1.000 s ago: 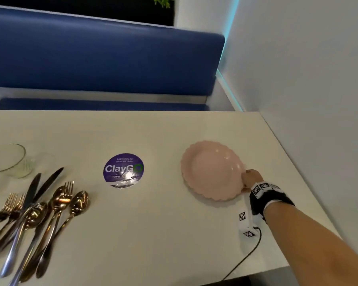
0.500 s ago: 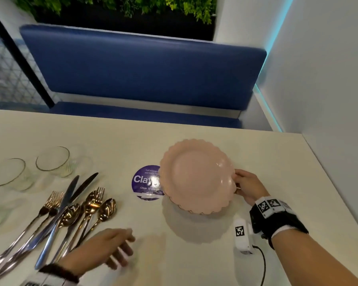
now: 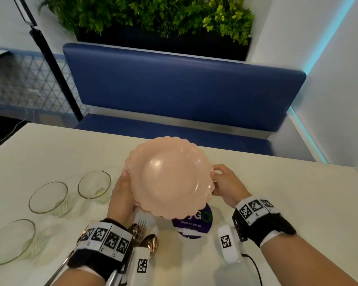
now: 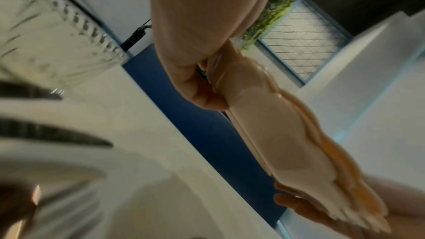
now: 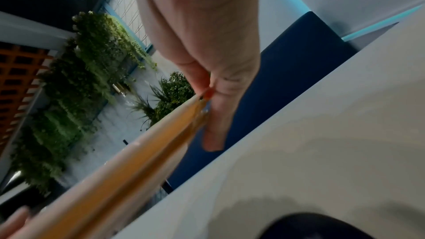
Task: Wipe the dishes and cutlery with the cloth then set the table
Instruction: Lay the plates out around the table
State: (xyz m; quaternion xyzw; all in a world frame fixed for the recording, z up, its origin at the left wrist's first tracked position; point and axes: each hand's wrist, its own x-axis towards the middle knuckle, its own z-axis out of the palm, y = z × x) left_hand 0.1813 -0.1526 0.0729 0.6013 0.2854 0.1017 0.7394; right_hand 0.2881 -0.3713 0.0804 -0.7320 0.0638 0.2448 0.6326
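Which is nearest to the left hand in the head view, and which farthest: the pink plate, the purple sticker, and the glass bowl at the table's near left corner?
1. Pink plate: the left hand grips its left rim.
2. Purple sticker: on the table, right of the hand.
3. Glass bowl: far left, near corner.

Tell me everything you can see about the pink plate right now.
The pink plate is round with a scalloped, wavy rim and a smooth, glossy surface that looks like glazed ceramic or plastic. It is lifted off the white table, held roughly level above the purple sticker, which it partly hides. The left hand grips its left edge and the right hand pinches its right edge. Seen edge-on from the wrist views, it looks shallow. No cloth touches it.
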